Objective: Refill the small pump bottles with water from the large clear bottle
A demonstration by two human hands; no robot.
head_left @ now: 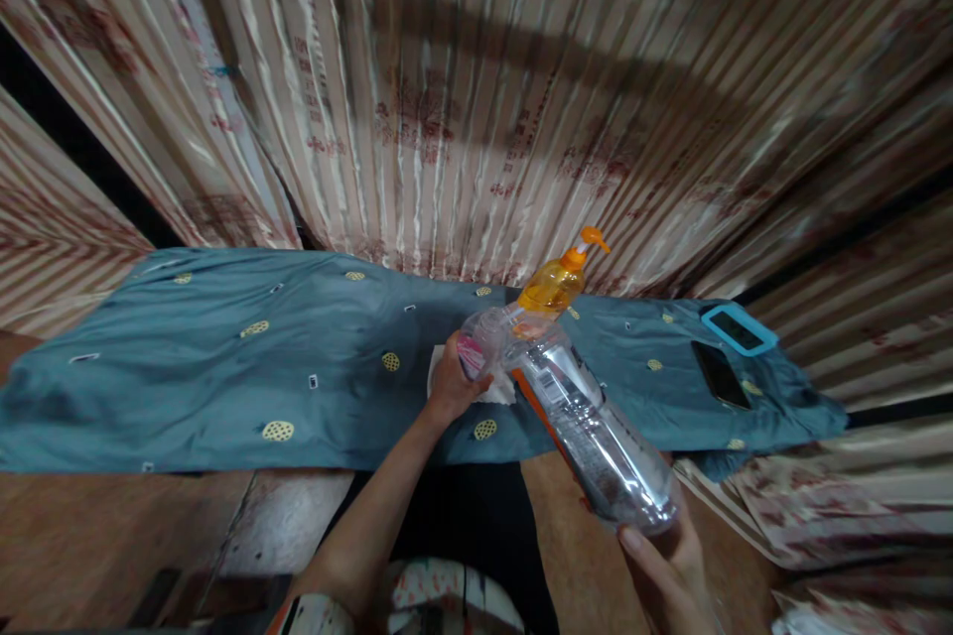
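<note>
Seen from the head camera, a person's right hand grips the base of a clear plastic bottle, tilted with its neck toward a small clear cup clasped in the left hand above a teal-clothed tabletop. An orange pump bottle stands just behind; two phones lie at right, before striped curtains.

Table draped in a teal patterned cloth, white tissue at centre, orange pump bottle behind it, dark phone beside blue-cased phone at right
</note>
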